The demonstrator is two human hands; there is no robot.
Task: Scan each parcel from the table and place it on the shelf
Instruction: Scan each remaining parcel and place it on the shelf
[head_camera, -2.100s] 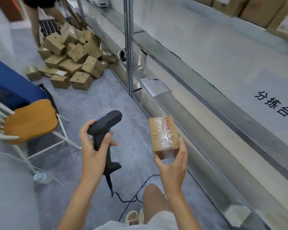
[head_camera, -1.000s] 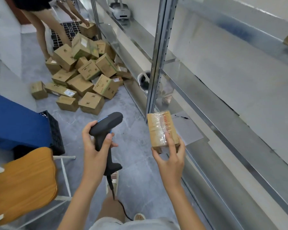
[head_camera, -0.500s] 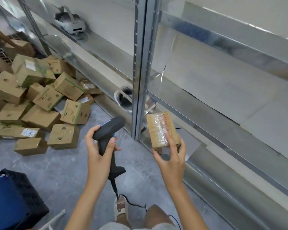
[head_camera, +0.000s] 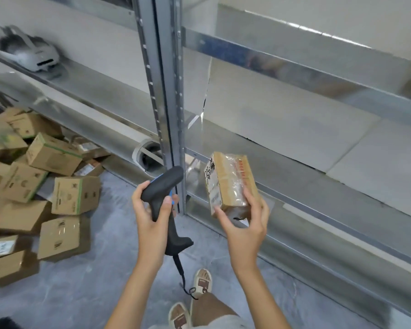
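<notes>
Grey tiled floor [head_camera: 86, 290] fills the lower left of the frame, and a metal shelf unit [head_camera: 294, 184] runs from the upper left to the lower right. Its upright post [head_camera: 161, 96] stands at centre frame.

My left hand [head_camera: 152, 224] grips the black barcode scanner [head_camera: 163, 186] by its handle, fingers wrapped round the grip and the thumb on the near side. The scanner head points up and to the right, toward the parcel. Its cable [head_camera: 182, 274] hangs down from the handle base toward my shoes [head_camera: 201, 281].

My right hand [head_camera: 244, 229] holds the parcel [head_camera: 230, 184] from below, just right of centre frame. The thumb presses the left face, and the fingers curl over the right edge. The parcel is a small brown carton wrapped in clear tape, with black handwriting on its upper left face. It is held upright in the air in front of the lower shelf rail, not resting on any shelf.

At the left edge of the frame, a pile of cardboard boxes [head_camera: 33, 193] lies on the floor. On a shelf at the upper left sits 1 white headset [head_camera: 31, 53].
</notes>
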